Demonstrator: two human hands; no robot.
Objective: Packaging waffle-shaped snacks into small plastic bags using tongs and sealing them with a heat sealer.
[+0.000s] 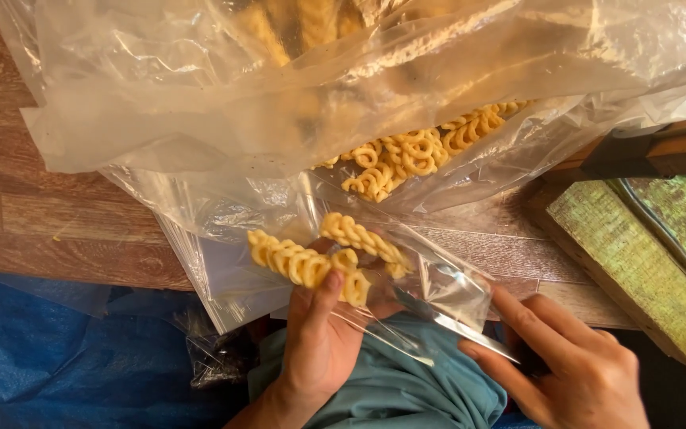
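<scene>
The left hand (319, 342) grips two yellow ring-snack rows (311, 266) lying ten-to-four, while the right hand (573, 369) at four o'clock pinches the small clear plastic bag (446, 290).

A small bag (430, 290) lies at the counter (65, 230) edge, the spiral snacks (311, 262) at its nine o'clock. A large snack bag (279, 95) sits at twelve o'clock, a wooden block (637, 262) at three.

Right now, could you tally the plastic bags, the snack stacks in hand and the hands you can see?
Large clear bags of ring snacks: 1
Small clear bags: 1
Stacks of ring snacks: 2
Hands: 2, left hand, right hand
Total: 6
</scene>
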